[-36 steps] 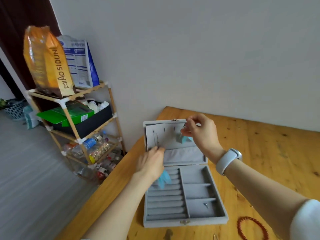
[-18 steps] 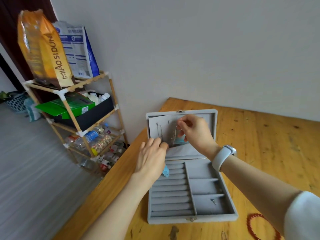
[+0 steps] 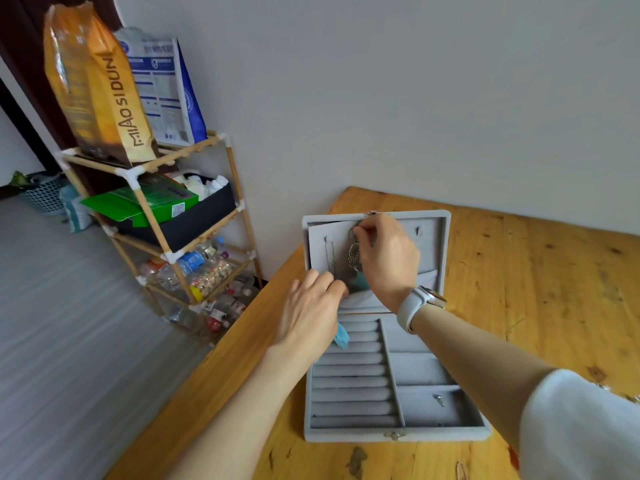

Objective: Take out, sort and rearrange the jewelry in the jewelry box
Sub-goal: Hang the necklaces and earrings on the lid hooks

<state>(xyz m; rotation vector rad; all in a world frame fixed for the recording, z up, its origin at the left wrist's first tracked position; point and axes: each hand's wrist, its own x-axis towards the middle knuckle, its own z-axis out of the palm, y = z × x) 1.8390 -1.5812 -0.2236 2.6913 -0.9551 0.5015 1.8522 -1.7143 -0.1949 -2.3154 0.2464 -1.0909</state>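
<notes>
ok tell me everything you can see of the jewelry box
The jewelry box is grey, velvet-like, and lies open on the wooden table, lid upright. The base has ring rolls on the left and square compartments on the right, one holding a small metal piece. A metal clasp sits at the front. The left hand touches the lid panel; the right hand pinches a dangling earring there.

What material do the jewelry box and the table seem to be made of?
Jewelry box: grey, matte and soft-looking, probably velvet or flannel lining; no shine is visible. Its small clasp looks like brass-coloured metal. Table: wood, likely pine, with visible knots and grain and a slight gloss.
</notes>
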